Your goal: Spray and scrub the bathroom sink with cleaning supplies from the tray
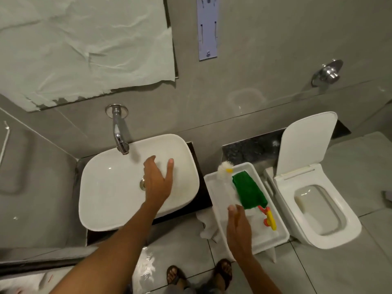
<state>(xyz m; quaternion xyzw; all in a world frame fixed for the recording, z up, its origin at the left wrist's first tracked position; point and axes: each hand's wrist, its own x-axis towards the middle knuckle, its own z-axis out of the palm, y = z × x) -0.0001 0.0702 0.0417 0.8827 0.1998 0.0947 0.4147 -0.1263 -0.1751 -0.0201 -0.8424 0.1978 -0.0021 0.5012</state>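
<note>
The white basin sink (106, 187) sits on a dark counter under a chrome tap (119, 134). My left hand (158, 183) hovers over the basin near the drain, fingers spread and holding nothing. To the right, a white tray (273, 236) holds a white-bristled brush (224, 169), a green cloth (250, 190) and a spray bottle's red and yellow trigger (269, 218); the bottle body is hidden under the cloth. My right hand (238, 224) is above the tray's near left side. Its fingertips are close to the brush handle, and nothing is gripped.
A white toilet (314, 209) with its lid up stands right of the tray. A paper-covered mirror (84, 45) hangs above the tap. The grey floor tiles (148, 264) look wet in front of the sink, where my sandalled feet stand.
</note>
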